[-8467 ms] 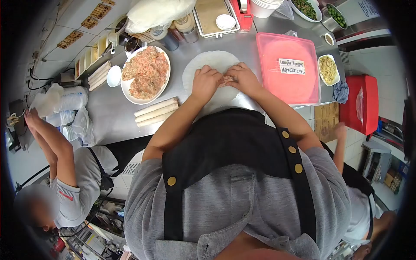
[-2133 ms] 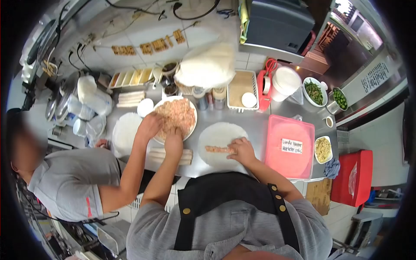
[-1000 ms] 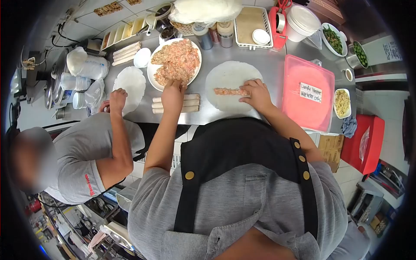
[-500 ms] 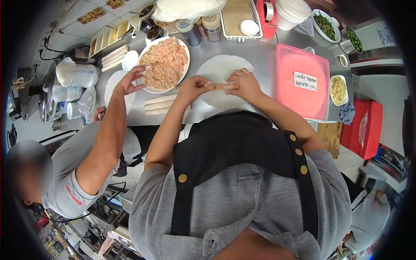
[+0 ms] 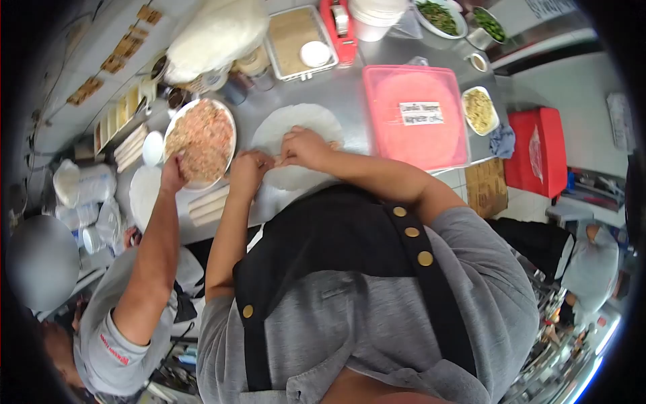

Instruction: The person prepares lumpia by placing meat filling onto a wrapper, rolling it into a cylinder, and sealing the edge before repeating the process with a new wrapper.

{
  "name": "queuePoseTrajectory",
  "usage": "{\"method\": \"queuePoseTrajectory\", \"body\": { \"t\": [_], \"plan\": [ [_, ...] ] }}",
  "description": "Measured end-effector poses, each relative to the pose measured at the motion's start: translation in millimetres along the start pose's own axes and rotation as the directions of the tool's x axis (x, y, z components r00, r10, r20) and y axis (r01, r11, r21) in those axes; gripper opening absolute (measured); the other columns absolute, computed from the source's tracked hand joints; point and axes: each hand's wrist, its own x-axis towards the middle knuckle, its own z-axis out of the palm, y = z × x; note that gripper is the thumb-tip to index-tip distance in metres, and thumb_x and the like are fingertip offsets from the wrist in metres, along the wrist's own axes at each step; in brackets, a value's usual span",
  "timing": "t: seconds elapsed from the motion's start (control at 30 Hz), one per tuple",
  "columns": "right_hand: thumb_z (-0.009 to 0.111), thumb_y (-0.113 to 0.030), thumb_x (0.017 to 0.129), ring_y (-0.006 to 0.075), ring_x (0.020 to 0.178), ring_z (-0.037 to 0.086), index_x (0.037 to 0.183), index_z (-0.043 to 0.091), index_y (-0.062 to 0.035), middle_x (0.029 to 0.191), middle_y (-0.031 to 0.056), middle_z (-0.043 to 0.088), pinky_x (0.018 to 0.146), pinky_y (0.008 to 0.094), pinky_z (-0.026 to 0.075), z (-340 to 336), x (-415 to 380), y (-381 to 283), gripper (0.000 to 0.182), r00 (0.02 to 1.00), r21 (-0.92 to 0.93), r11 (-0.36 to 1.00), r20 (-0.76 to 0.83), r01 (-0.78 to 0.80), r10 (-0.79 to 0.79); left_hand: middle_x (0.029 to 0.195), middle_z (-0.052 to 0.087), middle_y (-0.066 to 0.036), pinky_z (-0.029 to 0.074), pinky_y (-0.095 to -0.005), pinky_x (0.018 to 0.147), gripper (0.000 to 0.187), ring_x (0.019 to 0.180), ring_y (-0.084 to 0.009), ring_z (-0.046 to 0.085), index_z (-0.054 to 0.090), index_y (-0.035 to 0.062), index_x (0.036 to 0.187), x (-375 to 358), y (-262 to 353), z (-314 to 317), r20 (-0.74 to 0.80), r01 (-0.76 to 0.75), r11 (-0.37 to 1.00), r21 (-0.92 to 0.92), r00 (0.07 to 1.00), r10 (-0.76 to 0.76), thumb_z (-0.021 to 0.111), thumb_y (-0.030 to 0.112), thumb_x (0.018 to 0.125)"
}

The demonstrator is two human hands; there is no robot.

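Observation:
A round white lumpia wrapper (image 5: 299,118) lies flat on the steel counter in front of me. Across it runs a thin strip of meat filling (image 5: 334,145), mostly covered by my hands. At the strip's left end, my left hand (image 5: 249,172) has its fingers closed on the filling. My right hand (image 5: 306,147) lies over the strip, its fingertips pinched at the same left end, close to the left fingers. Left of the wrapper stands a white plate (image 5: 234,135) heaped with pinkish ground meat filling (image 5: 202,138). Several rolled lumpia (image 5: 208,206) lie below that plate.
A co-worker's hand (image 5: 173,174) reaches to the plate's left edge, near another wrapper (image 5: 142,195). To my right sits a pink-filled lidded container (image 5: 417,145) with a label. Bottles (image 5: 256,67), a white basket (image 5: 296,40) and a tape dispenser (image 5: 338,30) line the back.
My view has turned and shifted. My right hand has moved from the strip's right end to its left end, beside my left hand. The co-worker's hand has lowered to the meat filling.

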Motion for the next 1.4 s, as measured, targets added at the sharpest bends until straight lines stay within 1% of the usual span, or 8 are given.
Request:
{"method": "queuePoseTrajectory", "body": {
  "t": [0.17, 0.33, 0.43, 0.6, 0.77, 0.93, 1.13, 1.4],
  "plan": [
    [0.09, -0.031, 0.068, 0.0271, 0.101, 0.06, 0.093, 0.075, -0.0142, 0.099, 0.001, 0.068, 0.087, 0.0422, 0.05, -3, -4, -4, 0.033, 0.998, -0.093, 0.995, -0.04, 0.034, -0.038, 0.113, 0.068, -0.001, 0.048, -0.0414, 0.09, 0.046, 0.109, -0.029, 0.059, 0.075, 0.0162, 0.111, -11, 16, -14, -0.106, -0.099, 0.985, 0.142, 0.988, 0.114, 0.091, 0.025, 0.068],
    [0.088, -0.034, 0.072, 0.0245, 0.103, 0.06, 0.094, 0.075, -0.0157, 0.097, -0.0007, 0.067, 0.089, 0.0418, 0.05, -2, -3, -11, 0.031, 0.993, -0.161, 0.982, 0.039, -0.101, 0.108, 0.108, 0.07, 0.002, 0.046, -0.042, 0.09, 0.038, 0.108, -0.0253, 0.059, 0.078, 0.0187, 0.106, -11, 13, -3, -0.066, -0.107, 0.982, 0.158, 0.991, 0.119, 0.088, 0.024, 0.07],
    [0.084, -0.032, 0.077, 0.0236, 0.102, 0.059, 0.091, 0.076, -0.0154, 0.098, -0.0016, 0.066, 0.089, 0.0413, 0.05, -6, -6, -17, 0.023, 0.993, -0.112, 0.993, -0.117, -0.038, 0.025, 0.105, 0.071, 0.004, 0.045, -0.0419, 0.091, 0.031, 0.108, -0.0238, 0.059, 0.079, 0.0192, 0.102, -15, 8, -5, -0.088, -0.139, 0.98, 0.143, 0.984, 0.152, 0.087, 0.022, 0.072],
    [0.088, -0.032, 0.073, 0.025, 0.103, 0.059, 0.103, 0.075, -0.0149, 0.101, 0.0009, 0.065, 0.089, 0.0403, 0.05, -7, -6, -11, 0.037, 1.0, -0.102, 0.995, 0.021, -0.016, 0.018, 0.108, 0.071, 0.0, 0.046, -0.0425, 0.093, 0.038, 0.11, -0.0254, 0.06, 0.078, 0.0163, 0.108, -18, 12, -11, -0.048, -0.165, 0.971, 0.173, 0.983, 0.176, 0.087, 0.02, 0.072],
    [0.086, -0.036, 0.077, 0.0263, 0.107, 0.06, 0.118, 0.07, -0.0134, 0.104, 0.0039, 0.067, 0.092, 0.0411, 0.05, -21, -15, -23, 0.049, 0.993, -0.037, 0.997, -0.095, -0.069, 0.066, 0.12, 0.065, -0.014, 0.048, -0.0469, 0.098, 0.061, 0.116, -0.0347, 0.06, 0.066, 0.0067, 0.125, -34, 16, -40, -0.378, 0.042, 0.974, 0.221, 0.925, 0.046, 0.088, 0.017, 0.069],
    [0.08, -0.036, 0.086, 0.028, 0.106, 0.061, 0.118, 0.07, -0.0104, 0.105, 0.0059, 0.067, 0.091, 0.0416, 0.051, -37, -29, -24, 0.043, 0.988, -0.011, 0.993, -0.106, -0.116, 0.114, 0.122, 0.062, -0.016, 0.048, -0.048, 0.099, 0.058, 0.115, -0.0408, 0.058, 0.063, 0.004, 0.118, -64, 8, -58, -0.515, 0.322, 0.925, 0.204, 0.838, -0.178, 0.087, 0.003, 0.066],
    [0.078, -0.033, 0.089, 0.0289, 0.107, 0.061, 0.119, 0.07, -0.0082, 0.106, 0.0073, 0.068, 0.092, 0.0415, 0.051, -34, -37, -28, 0.04, 0.98, 0.043, 0.988, -0.123, -0.15, 0.154, 0.125, 0.063, -0.013, 0.049, -0.0472, 0.098, 0.053, 0.111, -0.0385, 0.058, 0.067, 0.0072, 0.123, -71, -24, -53, -0.423, 0.081, 0.946, 0.314, 0.904, 0.063, 0.067, -0.011, 0.073],
    [0.078, -0.026, 0.089, 0.0301, 0.108, 0.061, 0.119, 0.07, -0.0078, 0.107, 0.0079, 0.068, 0.093, 0.0418, 0.05, -40, -38, -29, 0.036, 0.975, 0.089, 0.982, -0.131, -0.169, 0.18, 0.12, 0.067, -0.011, 0.05, -0.044, 0.096, 0.051, 0.109, -0.0336, 0.062, 0.071, 0.0106, 0.123, -61, -37, -52, -0.429, 0.018, 0.965, 0.263, 0.898, 0.1, 0.071, -0.006, 0.075]
  ]
}}
